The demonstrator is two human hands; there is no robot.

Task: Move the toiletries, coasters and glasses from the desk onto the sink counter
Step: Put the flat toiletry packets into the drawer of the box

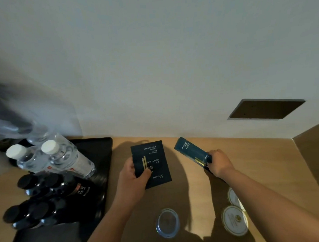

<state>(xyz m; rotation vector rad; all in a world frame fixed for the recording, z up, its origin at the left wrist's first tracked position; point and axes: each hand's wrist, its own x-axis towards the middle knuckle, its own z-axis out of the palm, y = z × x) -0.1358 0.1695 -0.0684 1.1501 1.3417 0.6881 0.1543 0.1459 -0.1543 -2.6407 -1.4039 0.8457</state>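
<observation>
My left hand [134, 175] grips a stack of dark blue toiletry packets [153, 157], the top one marked "shower cap", held above the wooden desk [266, 162]. My right hand [218, 164] is closed on a narrow dark blue toiletry box [189, 149], tilted up to the left. A clear drinking glass [167, 223] stands on the desk near the front, between my forearms. Two round white coasters [234, 220] lie at the front right, the farther coaster [233, 197] partly hidden by my right forearm.
A black tray [102, 178] at the left holds clear water bottles [65, 158] with white caps and several dark bottles [48, 188]. A blurred plastic bag [12, 112] hangs at the far left. The wall carries a dark recessed panel [266, 109]. A side panel [314, 159] rises at the right.
</observation>
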